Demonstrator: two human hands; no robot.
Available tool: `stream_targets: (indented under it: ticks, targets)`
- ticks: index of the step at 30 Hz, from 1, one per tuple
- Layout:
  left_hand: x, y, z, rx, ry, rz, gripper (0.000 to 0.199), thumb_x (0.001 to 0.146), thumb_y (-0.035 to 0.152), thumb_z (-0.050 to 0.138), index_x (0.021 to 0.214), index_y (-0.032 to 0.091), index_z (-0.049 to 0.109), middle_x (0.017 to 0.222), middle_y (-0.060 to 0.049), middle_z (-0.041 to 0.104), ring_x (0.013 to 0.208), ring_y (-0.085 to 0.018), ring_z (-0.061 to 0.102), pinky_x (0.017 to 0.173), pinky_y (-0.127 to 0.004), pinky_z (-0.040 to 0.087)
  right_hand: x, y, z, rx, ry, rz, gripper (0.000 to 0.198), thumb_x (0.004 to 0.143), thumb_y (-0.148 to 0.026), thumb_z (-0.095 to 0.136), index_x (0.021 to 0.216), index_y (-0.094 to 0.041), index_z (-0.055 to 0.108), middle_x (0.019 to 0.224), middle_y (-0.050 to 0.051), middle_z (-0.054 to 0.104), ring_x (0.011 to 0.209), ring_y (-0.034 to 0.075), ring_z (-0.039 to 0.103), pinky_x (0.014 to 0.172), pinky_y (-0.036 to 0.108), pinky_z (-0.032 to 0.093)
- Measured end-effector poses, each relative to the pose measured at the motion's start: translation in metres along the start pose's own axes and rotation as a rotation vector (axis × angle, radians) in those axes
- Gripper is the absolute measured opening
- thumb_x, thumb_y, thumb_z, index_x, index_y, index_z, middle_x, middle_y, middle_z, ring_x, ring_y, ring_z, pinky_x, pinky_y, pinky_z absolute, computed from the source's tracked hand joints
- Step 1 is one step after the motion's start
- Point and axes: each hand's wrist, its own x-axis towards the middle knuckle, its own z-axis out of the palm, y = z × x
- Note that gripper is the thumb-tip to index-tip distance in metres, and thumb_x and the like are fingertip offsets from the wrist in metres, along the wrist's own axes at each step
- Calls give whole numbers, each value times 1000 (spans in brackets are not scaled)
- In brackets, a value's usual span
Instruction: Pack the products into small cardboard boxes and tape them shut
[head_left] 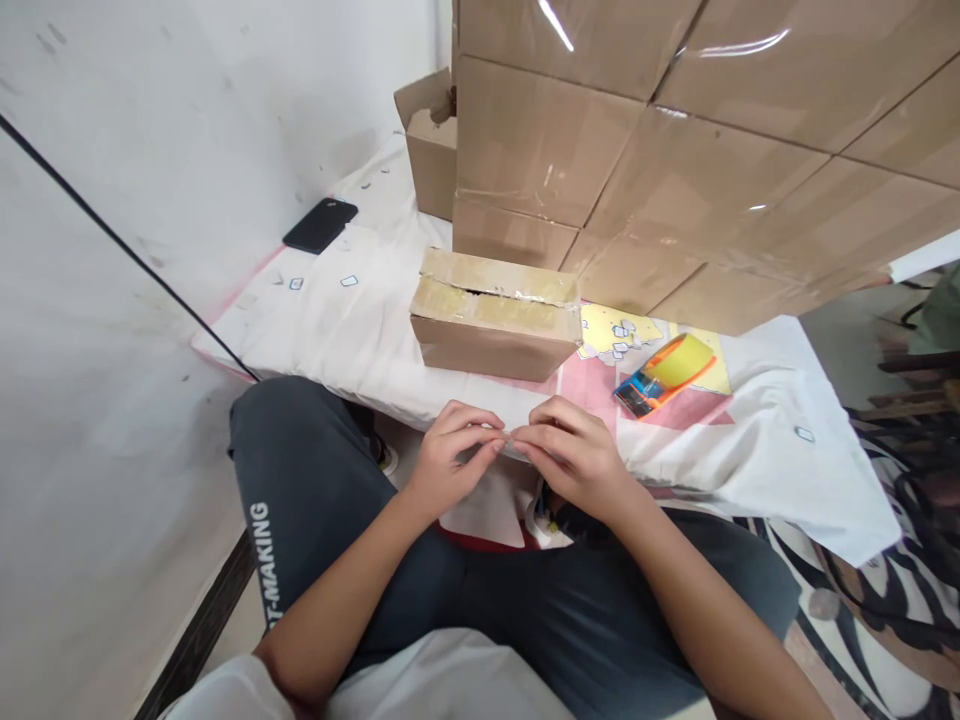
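Observation:
My left hand and my right hand meet fingertip to fingertip just in front of the table's near edge. Both are pinched closed around something small and thin between them, too small to make out. Just beyond them a small cardboard box stands on the cloth, its top flaps folded in and yellowish tape along them, with a dark gap at the seam. To the right of my right hand lies a tape dispenser, orange and blue with a yellow roll, touched by neither hand.
A tall stack of taped cardboard boxes rises behind the small box. An opened carton stands at its left. A black phone lies on the white cloth near the wall. A dark cord runs down the left side.

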Motion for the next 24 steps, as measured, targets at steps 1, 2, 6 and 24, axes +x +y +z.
stream_targets:
  ticks: [1,2,6,24]
  targets:
    - [0,0,0,-46,-16,-25,11,91,24,69,89,22,79,93,-6,75,87,-18,66,82,-33,53,0,-1,2,-84,34,-68,14,95,-16,63,106,-22,70,88,6,63,78,16,58,66,30,48]
    - [0,0,1,-114,-29,-71,14,92,25,67,86,21,79,88,-5,76,82,-17,67,78,-32,53,-1,-1,4,-157,57,-138,14,94,-13,62,104,-21,70,86,6,64,75,16,56,63,31,45]
    - [-1,3,1,-424,-10,-340,48,102,33,50,62,19,74,67,-4,70,64,-15,66,66,-28,51,-4,-1,9,-287,25,-371,17,92,-9,64,99,-24,68,77,1,66,67,15,53,56,33,38]
    - [0,10,-5,184,113,-71,33,97,32,57,72,20,76,66,-2,55,69,-16,51,70,-33,39,1,-3,42,403,292,649,21,91,-29,69,73,-19,69,71,0,57,67,14,54,60,29,43]
